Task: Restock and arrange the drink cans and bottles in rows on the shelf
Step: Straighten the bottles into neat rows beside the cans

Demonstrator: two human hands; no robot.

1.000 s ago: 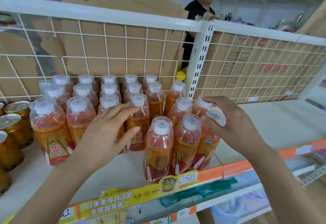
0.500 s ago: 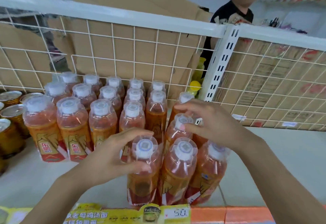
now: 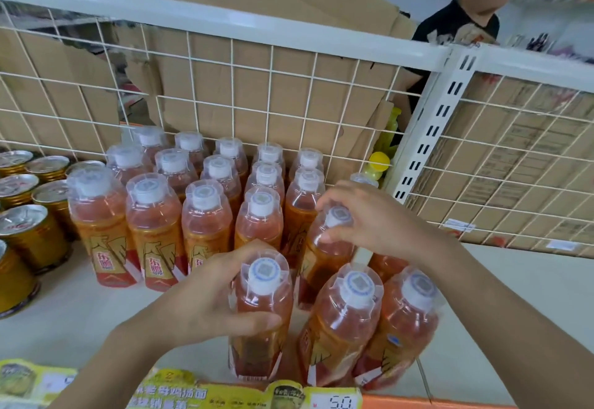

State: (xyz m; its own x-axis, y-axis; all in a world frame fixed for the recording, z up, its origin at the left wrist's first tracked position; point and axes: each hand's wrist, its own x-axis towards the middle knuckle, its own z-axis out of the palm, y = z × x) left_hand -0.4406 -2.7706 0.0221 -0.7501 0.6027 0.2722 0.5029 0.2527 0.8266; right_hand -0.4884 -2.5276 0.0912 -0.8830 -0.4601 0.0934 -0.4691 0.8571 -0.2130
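Note:
Several orange drink bottles with white caps [image 3: 205,215] stand in rows on the white shelf [image 3: 80,318]. My left hand [image 3: 205,302] is wrapped around the shoulder of a front bottle [image 3: 262,328] near the shelf edge. My right hand [image 3: 376,218] grips the cap and neck of a bottle [image 3: 324,257] one row further back. Two more bottles [image 3: 347,321] stand at the front right, touching each other. Gold cans [image 3: 29,235] with foil tops fill the shelf's left side.
A white wire grid [image 3: 270,93] backs the shelf, with brown cardboard behind it. A slotted white upright [image 3: 434,132] divides the bays. A person in a black shirt [image 3: 456,29] stands beyond. A yellow price strip [image 3: 225,395] lines the front edge. Bare shelf lies at the right.
My left hand has closed around the front bottle. My right hand has settled lower on the cap of the bottle behind. The camera has moved closer and tilted down.

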